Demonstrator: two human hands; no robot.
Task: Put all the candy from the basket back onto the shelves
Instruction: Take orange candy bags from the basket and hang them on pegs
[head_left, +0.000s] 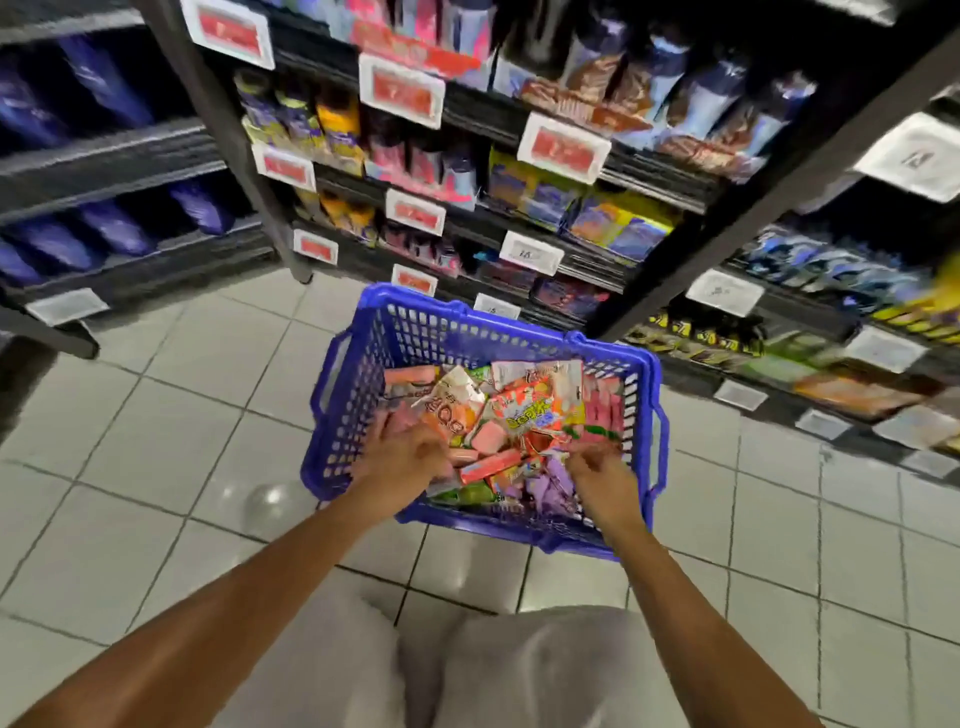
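A blue plastic basket (483, 332) sat on the tiled floor (156, 441) before the shelves (519, 218), heaped with candy packets (519, 415). 2 hands reached in: the left hand (405, 452) and right hand (597, 467) had curled fingers among packets; any grip was unclear.

Most print is blurred past reading (the red and white shelf tags (401, 91) included), though one orange packet (453, 413) in the blue basket (343, 410) shows large letters resembling "BOB".
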